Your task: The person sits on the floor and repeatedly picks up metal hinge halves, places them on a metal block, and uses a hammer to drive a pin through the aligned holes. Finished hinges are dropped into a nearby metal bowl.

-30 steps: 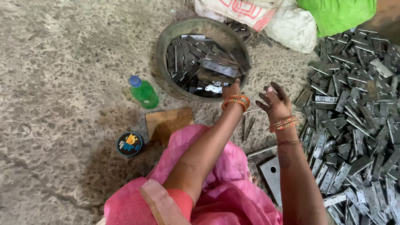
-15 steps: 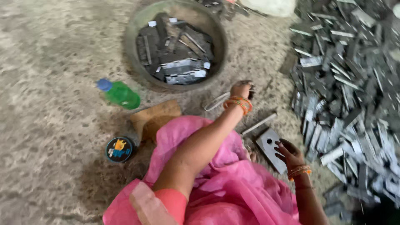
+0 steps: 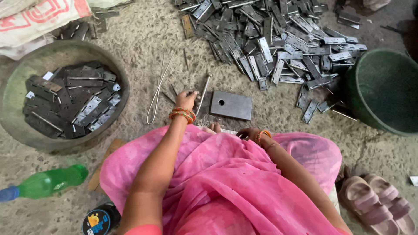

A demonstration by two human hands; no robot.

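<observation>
My left hand (image 3: 186, 99), with orange bangles at the wrist, reaches down to the floor. Its fingertips are bunched on thin metal pins (image 3: 174, 92) that lie beside a long rod (image 3: 203, 93). Just right of it lies a flat grey metal plate (image 3: 230, 105) with one hole. My right hand (image 3: 249, 132) rests curled at the edge of my pink garment (image 3: 226, 182), near my foot, with nothing seen in it. A big heap of grey metal hinges (image 3: 270, 39) spreads over the floor beyond the plate.
A round metal basin (image 3: 13, 87) with several hinges stands at the left. At the right is a dark green tub (image 3: 383, 89). Bent wire (image 3: 157, 87), a green bottle (image 3: 50, 182), a small round tin (image 3: 98, 220), sandals (image 3: 374, 204) and a sack (image 3: 39, 17) lie around.
The view has swung right, so the basin now sits at the left. My left hand dropped from near the basin to the pins. My right hand drew back from the plate to my lap.
</observation>
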